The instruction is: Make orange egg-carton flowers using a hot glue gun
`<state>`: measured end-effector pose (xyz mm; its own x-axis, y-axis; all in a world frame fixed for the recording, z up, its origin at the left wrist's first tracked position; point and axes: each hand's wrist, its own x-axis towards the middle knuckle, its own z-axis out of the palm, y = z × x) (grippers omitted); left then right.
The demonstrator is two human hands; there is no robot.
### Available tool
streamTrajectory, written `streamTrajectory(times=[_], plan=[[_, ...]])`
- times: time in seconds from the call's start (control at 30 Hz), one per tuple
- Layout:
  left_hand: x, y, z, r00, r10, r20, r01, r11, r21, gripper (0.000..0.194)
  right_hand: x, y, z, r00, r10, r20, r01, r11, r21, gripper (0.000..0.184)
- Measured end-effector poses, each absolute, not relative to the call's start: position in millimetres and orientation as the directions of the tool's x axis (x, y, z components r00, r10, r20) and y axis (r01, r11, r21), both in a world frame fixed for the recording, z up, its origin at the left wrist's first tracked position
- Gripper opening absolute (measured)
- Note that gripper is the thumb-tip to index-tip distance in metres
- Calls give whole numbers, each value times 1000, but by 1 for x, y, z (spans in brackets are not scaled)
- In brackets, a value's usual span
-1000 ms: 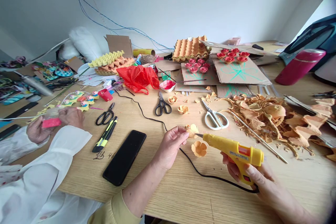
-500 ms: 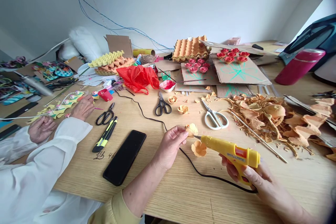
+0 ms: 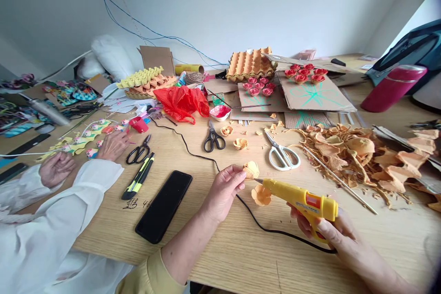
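Observation:
My left hand (image 3: pixel 225 190) pinches a small orange egg-carton flower (image 3: pixel 251 170) between thumb and fingertips, just above the table. My right hand (image 3: pixel 337 236) is wrapped round the handle of a yellow glue gun (image 3: pixel 299 198). The gun's metal nozzle points left and reaches the lower edge of the held flower; whether it touches I cannot tell. Right below the nozzle, an open orange cardboard blossom (image 3: pixel 261 195) lies on the table. Two cupped orange flowers, one a rosette (image 3: pixel 240 144) and one a smaller rosette (image 3: pixel 226 131), sit farther back.
White-handled scissors (image 3: pixel 283 152), black scissors (image 3: pixel 214 138), a utility knife (image 3: pixel 138 177) and a phone (image 3: pixel 163 206) lie around my hands. The gun's black cord (image 3: pixel 257 220) crosses the table. Carton scraps (image 3: pixel 358 151) heap at right. A co-worker's hands (image 3: pixel 113 144) work at left.
The glue gun has shifted slightly left, and the flower in my left hand has turned a little. The co-worker's nearer hand has lowered and spread over the table.

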<state>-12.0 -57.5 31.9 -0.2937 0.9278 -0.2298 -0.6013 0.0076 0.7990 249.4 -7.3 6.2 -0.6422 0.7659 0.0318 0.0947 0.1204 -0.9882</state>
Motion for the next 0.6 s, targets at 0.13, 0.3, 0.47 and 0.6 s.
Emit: streamTrajectory(times=[0.13,0.3,0.47,0.6], plan=[[-12,-57,33,-284,929,-238,-630,7,777,35,250,-8,4,-636,772,13,110,107,-988,48],[-12,-57,31,-266,929,-257,-675,11,737,34,250,-7,1,-624,781,29,110,125,-986,48],[-13,-58,30,-254,920,-299,-728,22,685,32,250,-7,1,-630,776,14,113,110,-987,49],[-14,-58,28,-219,919,-327,-753,54,656,32,249,-8,4,-618,786,9,98,88,-991,51]])
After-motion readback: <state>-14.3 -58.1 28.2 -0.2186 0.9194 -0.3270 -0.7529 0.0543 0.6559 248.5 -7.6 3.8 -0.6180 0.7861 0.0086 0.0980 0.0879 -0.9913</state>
